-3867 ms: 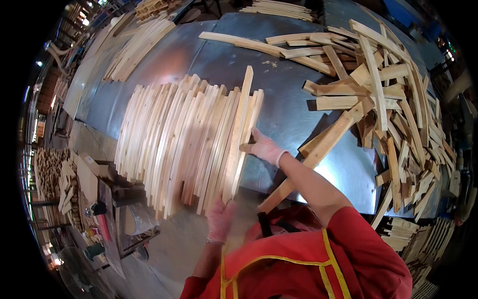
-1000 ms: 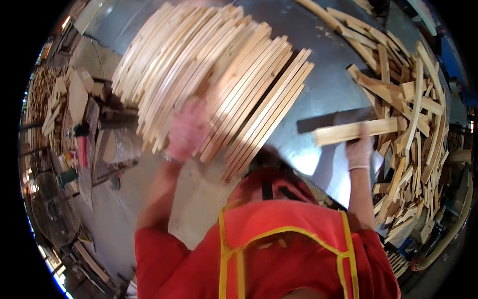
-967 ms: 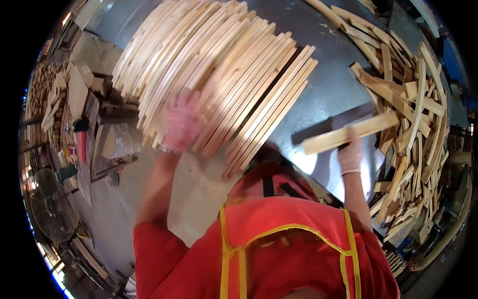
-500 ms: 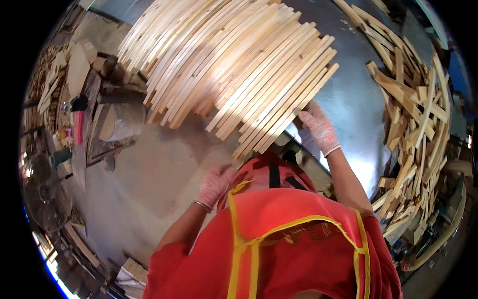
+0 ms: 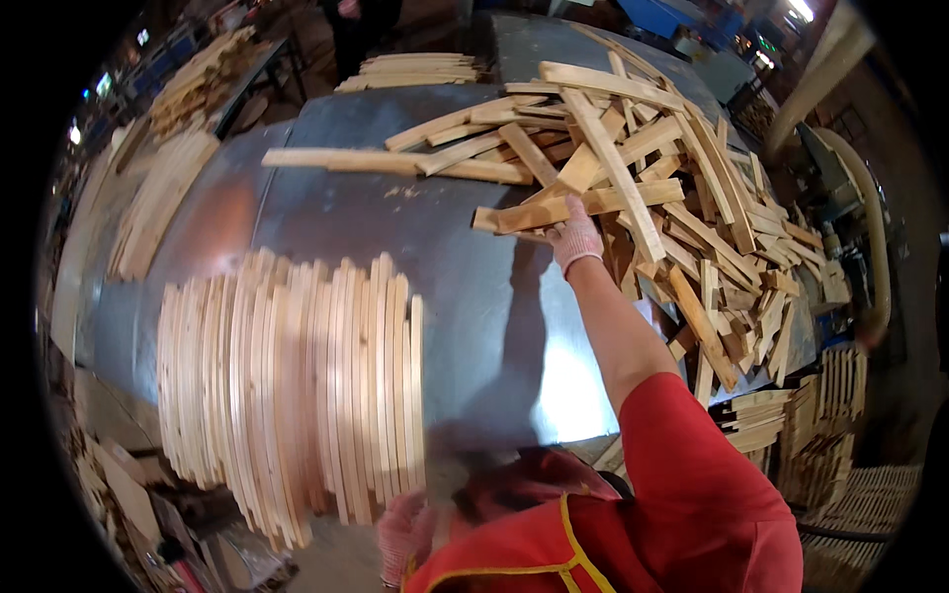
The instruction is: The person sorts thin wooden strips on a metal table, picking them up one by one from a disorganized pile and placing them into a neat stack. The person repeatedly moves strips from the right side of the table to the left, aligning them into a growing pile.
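Note:
My right hand (image 5: 575,239), in a pale pink knit glove, reaches out to the near edge of a heap of loose wood pieces. Its fingers close on a wooden strip (image 5: 514,214) whose left end juts from the heap. My left hand (image 5: 405,534), gloved alike, hangs low by my body, close to the near ends of a row of wooden strips (image 5: 297,385). Its fingers are blurred, and I cannot make out how they are held. The strips in that row lie side by side, pointing away from me, with uneven ends.
The loose wood pieces (image 5: 643,148) cross one another at many angles on the metal table (image 5: 474,346). Boards (image 5: 163,203) lie at the far left, and a stack of strips (image 5: 410,69) stands behind the table. Someone in dark clothes (image 5: 361,30) is at the back.
My view has swung right, toward the heap. My right hand has left the edge of the strip row and reached forward to a loose strip. My left hand stays low near my body.

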`<state>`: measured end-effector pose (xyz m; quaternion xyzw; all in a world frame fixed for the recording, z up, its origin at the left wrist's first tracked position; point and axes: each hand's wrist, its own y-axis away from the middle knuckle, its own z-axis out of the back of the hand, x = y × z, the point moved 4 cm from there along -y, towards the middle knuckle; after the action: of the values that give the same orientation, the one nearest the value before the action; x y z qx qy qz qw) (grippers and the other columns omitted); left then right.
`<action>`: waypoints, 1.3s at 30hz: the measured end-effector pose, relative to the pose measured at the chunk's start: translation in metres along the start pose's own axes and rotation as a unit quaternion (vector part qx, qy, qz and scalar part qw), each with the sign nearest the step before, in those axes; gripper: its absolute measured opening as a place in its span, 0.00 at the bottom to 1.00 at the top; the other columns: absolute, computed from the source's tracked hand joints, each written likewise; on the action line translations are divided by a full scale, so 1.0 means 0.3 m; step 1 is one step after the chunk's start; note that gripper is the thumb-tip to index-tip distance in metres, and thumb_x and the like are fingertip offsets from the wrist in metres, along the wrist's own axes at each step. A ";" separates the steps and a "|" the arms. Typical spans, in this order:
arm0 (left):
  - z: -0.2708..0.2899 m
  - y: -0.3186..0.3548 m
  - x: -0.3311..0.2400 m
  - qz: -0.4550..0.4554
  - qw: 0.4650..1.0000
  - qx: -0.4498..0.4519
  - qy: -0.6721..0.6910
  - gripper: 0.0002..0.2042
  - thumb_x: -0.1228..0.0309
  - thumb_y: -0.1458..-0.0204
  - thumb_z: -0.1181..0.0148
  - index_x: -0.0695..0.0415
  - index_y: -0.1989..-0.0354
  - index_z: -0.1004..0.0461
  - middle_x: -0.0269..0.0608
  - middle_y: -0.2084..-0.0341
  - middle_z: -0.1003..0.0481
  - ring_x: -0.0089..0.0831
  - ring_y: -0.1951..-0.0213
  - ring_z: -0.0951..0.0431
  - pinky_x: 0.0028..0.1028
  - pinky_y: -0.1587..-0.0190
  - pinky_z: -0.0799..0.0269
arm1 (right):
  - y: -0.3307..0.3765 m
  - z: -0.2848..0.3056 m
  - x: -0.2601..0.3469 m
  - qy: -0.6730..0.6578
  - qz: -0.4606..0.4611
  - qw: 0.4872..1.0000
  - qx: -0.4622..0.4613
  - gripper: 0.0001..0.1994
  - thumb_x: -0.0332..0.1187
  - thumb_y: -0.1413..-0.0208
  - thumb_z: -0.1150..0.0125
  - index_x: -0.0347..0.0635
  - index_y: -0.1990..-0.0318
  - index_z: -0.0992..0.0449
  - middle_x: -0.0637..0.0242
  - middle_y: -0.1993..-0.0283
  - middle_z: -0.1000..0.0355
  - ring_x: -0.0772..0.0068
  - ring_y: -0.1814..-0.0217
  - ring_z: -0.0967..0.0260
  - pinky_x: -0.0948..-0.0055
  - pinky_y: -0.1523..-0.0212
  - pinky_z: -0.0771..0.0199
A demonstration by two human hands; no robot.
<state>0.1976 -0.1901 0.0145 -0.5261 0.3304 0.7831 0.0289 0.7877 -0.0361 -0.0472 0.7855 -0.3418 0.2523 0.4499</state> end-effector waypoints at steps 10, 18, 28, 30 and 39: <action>-0.402 -0.343 -0.383 -0.243 0.865 -0.069 -0.434 0.41 0.56 0.56 0.22 0.62 0.34 0.31 0.52 0.43 0.25 0.45 0.46 0.22 0.42 0.46 0.25 | 0.550 0.236 -0.136 0.515 -0.040 0.800 0.305 0.19 0.44 0.36 0.39 0.39 0.48 0.22 0.53 0.54 0.20 0.51 0.49 0.22 0.55 0.44 0.24; -0.473 -0.506 -0.127 -0.157 0.879 -0.066 -0.445 0.41 0.56 0.53 0.29 0.62 0.30 0.34 0.53 0.52 0.24 0.53 0.55 0.21 0.46 0.51 0.22 | 0.383 -0.101 0.609 0.733 0.510 0.449 -0.018 0.36 0.42 0.49 0.27 0.42 0.33 0.32 0.49 0.42 0.26 0.43 0.38 0.29 0.48 0.39 0.29; -0.297 -0.335 -0.171 0.027 0.982 0.081 0.166 0.33 0.69 0.43 0.33 0.62 0.28 0.32 0.45 0.42 0.21 0.30 0.46 0.21 0.31 0.42 0.25 | 0.763 0.411 -0.082 0.377 0.081 0.893 0.232 0.38 0.30 0.38 0.38 0.40 0.22 0.48 0.63 0.50 0.31 0.73 0.54 0.29 0.70 0.53 0.21; -0.276 -0.315 -0.199 0.014 0.992 0.073 0.100 0.30 0.67 0.42 0.34 0.61 0.30 0.30 0.48 0.45 0.19 0.33 0.49 0.20 0.33 0.43 0.24 | 0.823 0.611 -0.371 0.428 0.008 0.870 0.247 0.40 0.32 0.35 0.40 0.40 0.19 0.54 0.61 0.52 0.27 0.70 0.55 0.26 0.69 0.51 0.19; -0.242 -0.317 -0.199 -0.248 0.810 -0.167 -0.505 0.32 0.56 0.50 0.30 0.58 0.39 0.28 0.47 0.43 0.27 0.50 0.40 0.28 0.51 0.39 0.31 | 0.733 0.144 -0.519 0.581 0.063 0.550 0.596 0.22 0.42 0.33 0.45 0.38 0.38 0.27 0.47 0.50 0.22 0.46 0.44 0.24 0.55 0.43 0.23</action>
<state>0.3199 -0.1377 0.0020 -0.1171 -0.0081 0.9477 0.2969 0.5240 -0.1053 -0.0596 0.5320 0.1741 0.8278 -0.0379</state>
